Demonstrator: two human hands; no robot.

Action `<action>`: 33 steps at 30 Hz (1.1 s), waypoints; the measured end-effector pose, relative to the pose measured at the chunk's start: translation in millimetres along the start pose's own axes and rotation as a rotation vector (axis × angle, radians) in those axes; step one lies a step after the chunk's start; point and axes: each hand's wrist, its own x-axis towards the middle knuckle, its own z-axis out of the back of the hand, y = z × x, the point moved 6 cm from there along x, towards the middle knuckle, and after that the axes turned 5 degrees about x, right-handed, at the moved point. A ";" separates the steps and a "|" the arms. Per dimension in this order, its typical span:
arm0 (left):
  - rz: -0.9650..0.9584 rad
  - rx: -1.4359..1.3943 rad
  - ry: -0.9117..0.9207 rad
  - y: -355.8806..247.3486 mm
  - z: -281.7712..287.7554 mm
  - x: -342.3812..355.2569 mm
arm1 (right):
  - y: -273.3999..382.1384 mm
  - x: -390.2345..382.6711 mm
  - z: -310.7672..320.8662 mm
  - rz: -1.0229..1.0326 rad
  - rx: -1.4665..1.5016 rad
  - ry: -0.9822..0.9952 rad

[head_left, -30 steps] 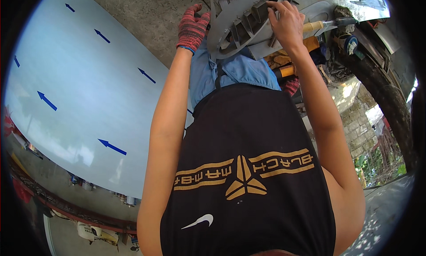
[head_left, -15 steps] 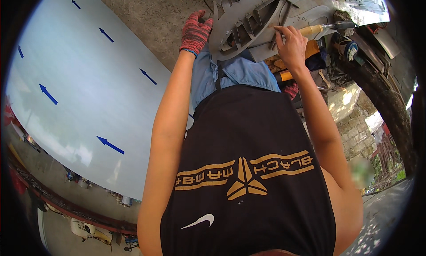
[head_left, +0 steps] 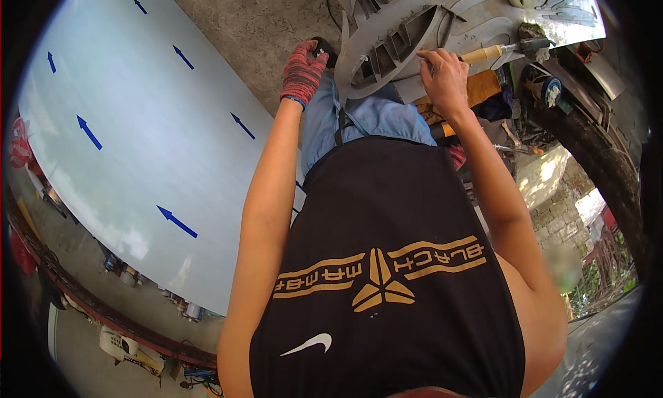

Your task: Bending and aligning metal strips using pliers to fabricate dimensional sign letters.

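My left hand (head_left: 302,73), in a red and black knit glove with a blue cuff, is closed around a black rounded thing (head_left: 323,51) with a small white mark; its kind is not clear. Just right of it lies a grey metal workpiece (head_left: 373,87), curved, with an oval opening crossed by several ribs. Bare, my right hand (head_left: 445,80) is over its near right side, index finger stretched out and thumb apart, with nothing visible between them. Against the back of that hand is the wooden handle of a hammer (head_left: 481,54), whose dark head points right.
At my left spreads a large pale panel (head_left: 131,136) with blue arrows. Right of my legs lie an orange and black tool (head_left: 483,86), partly hidden, a blue-rimmed round container (head_left: 550,91) and metal scraps. A thick dark curved beam (head_left: 587,139) runs along the far right.
The whole view has shifted, so the scene sits lower in the picture. My left hand has turned, showing more of the black thing. My right hand has drawn slightly back toward me.
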 end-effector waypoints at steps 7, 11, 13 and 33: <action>0.031 0.103 0.158 34.6 9.8 -22.1 | 13.0 -14.3 18.5 -0.055 -0.026 -0.124; 0.032 0.225 0.229 111.2 29.1 -18.3 | 36.2 -37.2 14.4 -0.097 -0.032 -0.229; 0.054 0.231 0.248 157.5 48.7 -9.4 | 59.6 -46.7 5.5 -0.125 -0.025 -0.246; 0.015 0.179 0.436 222.6 127.9 14.2 | 157.7 -158.8 -64.6 -0.332 0.087 -0.338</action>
